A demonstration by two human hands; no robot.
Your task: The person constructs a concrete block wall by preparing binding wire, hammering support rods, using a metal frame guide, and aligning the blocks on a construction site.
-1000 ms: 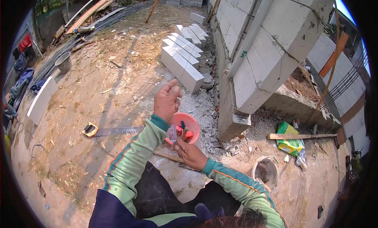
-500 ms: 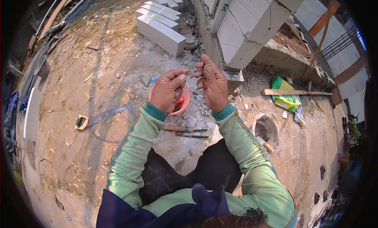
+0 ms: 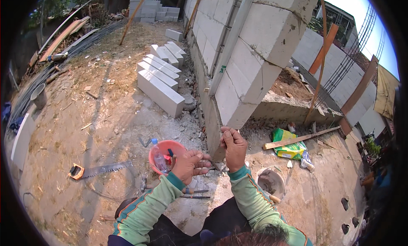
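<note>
One blue-capped, clear plastic bottle [image 3: 160, 161] sits in the round pink plastic bucket [image 3: 175, 146]; just right, the left hand [image 3: 188, 166] curls loosely. The right hand [image 3: 235, 151] has drawn its fingers together — spread moments ago — suggesting finer work; whether either grasps anything, I cannot tell.

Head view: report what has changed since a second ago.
The right hand has moved from just below the bucket in the picture to its right, before the foot of the wall. The left hand has come down from above the bucket to its lower right edge. The view has shifted too. Whether either hand holds something thin is unclear. Bottle, saw and blocks stayed put.
</note>
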